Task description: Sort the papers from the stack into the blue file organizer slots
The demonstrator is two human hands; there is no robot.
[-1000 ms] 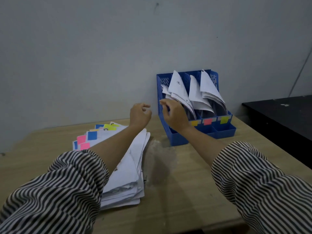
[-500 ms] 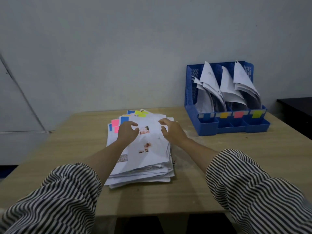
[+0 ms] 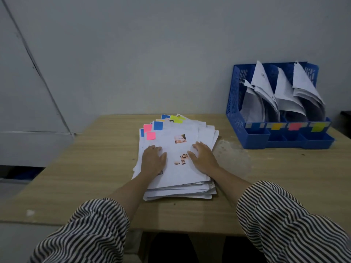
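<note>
A thick stack of white papers [image 3: 176,173] lies in the middle of the wooden table, with pink, blue and yellow sticky tabs at its far left corner. My left hand [image 3: 153,160] rests flat on the top sheet's left part. My right hand [image 3: 203,158] lies flat on its right part, fingers spread. The top sheet shows small printed pictures between my hands. The blue file organizer [image 3: 255,136] stands at the table's far right against the wall; its slots hold bent white sheets and carry blue, orange, pink and yellow labels in front.
The wooden table [image 3: 91,168] runs to a near edge just below my striped sleeves. A grey wall rises behind it. A pale panel leans at the left. A dark surface shows at the far right edge, beside the organizer.
Both hands left the organizer and came down onto the paper stack, where they now lie flat. My view swung left, so the organizer now sits at the right.
</note>
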